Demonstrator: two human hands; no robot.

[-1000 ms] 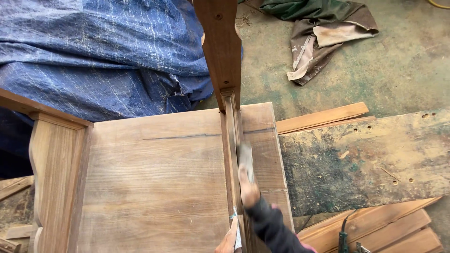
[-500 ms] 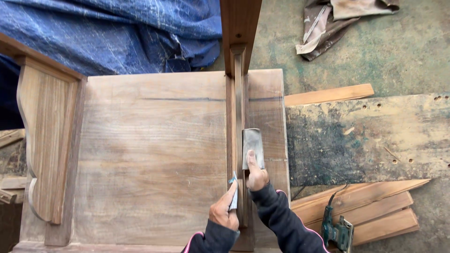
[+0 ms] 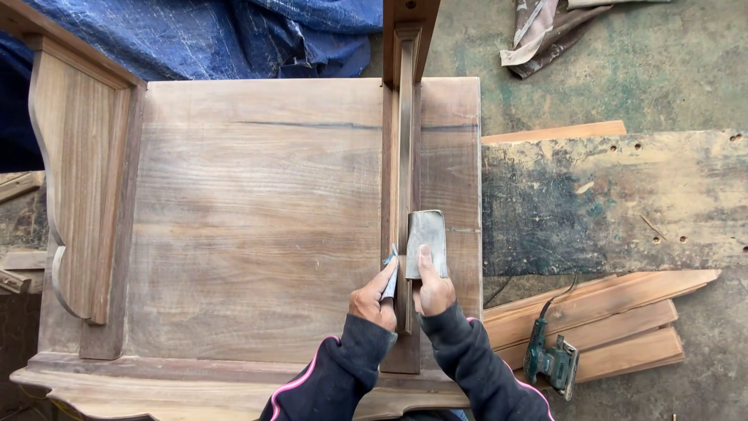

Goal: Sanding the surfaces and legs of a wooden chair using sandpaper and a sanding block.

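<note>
Wooden panel (image 3: 257,226), both hands pinching folded sandpaper (image 3: 426,240) over upright rail (image 3: 404,156), left hand (image 3: 375,300), right hand (image 3: 432,290), fingertips hidden.

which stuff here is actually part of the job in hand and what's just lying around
In use:
- sheet of sandpaper, pressed down by the right hand
- left hand, pinching the sheet's other end
- upright wooden rail being rubbed
- wooden furniture panel that the rail stands on

Lying about:
- green power sander
- stacked wood strips
- blue tarp
- crumpled cloth
</note>
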